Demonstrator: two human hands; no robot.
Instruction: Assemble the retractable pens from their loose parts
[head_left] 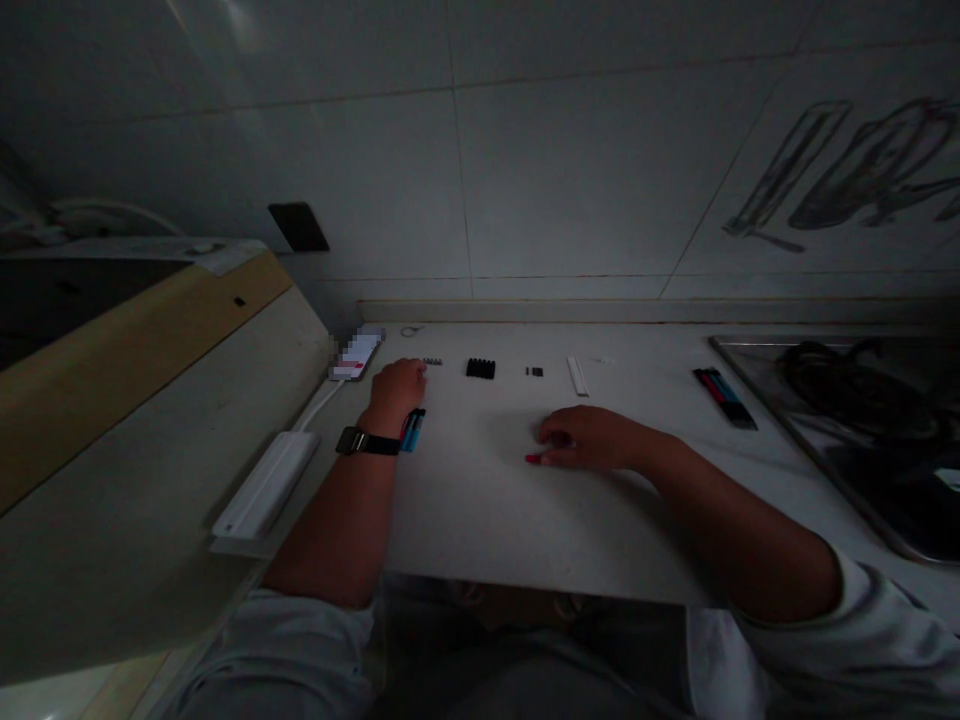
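Note:
My left hand (399, 388) rests on the white counter (480, 520) with its fingers curled under, so what they hold, if anything, is hidden. Its knuckles lie just left of a small grey ridged part (433, 361). A black watch sits on that wrist, and blue pens (413, 430) lie beside the wrist. My right hand (592, 440) lies low on the counter in the middle, fingers closed on a small red pen-like piece (534, 459) that sticks out to the left.
A phone (356, 357) with a white cable and a white power strip (266, 485) lie at the left. In a row behind are a black block (481, 368), a tiny black part (534, 371) and a white stick (577, 376). Red and blue pens (724, 397) lie beside the sink (885, 520).

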